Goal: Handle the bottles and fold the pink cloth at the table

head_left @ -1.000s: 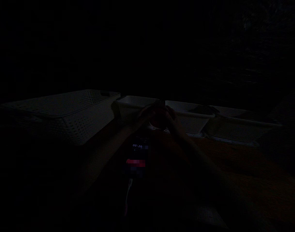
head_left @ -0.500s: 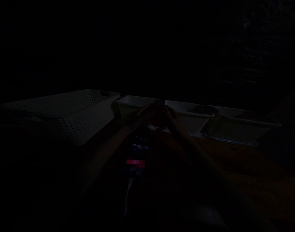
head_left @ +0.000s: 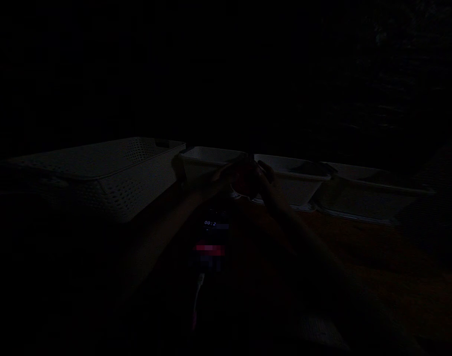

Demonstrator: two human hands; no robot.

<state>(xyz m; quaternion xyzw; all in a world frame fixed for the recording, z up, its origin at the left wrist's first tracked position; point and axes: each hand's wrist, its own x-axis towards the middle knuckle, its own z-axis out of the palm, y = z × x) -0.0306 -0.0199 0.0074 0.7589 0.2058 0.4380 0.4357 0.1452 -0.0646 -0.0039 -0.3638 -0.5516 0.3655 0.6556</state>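
Note:
The view is very dark. My left hand (head_left: 225, 174) and my right hand (head_left: 263, 177) are close together at the middle, in front of the light tubs. Between them is a dark reddish, rounded thing (head_left: 247, 184), held from both sides; its kind cannot be made out. The fingers look curled round it, though their tips fade into the dark. Below the hands lies a phone (head_left: 209, 242) with a lit screen, a white cable (head_left: 199, 291) running from its near end.
A large pale basket (head_left: 147, 180) with holed walls stands at the left. Light tubs stand in a row at the back: one left of the hands (head_left: 196, 165), one right of them (head_left: 300, 188), one farther right (head_left: 359, 200). The brownish surface (head_left: 377, 252) shows dimly.
The hands and the reddish thing stay almost in place, with a very slight shift to the right across the whole view. The picture is a little dimmer.

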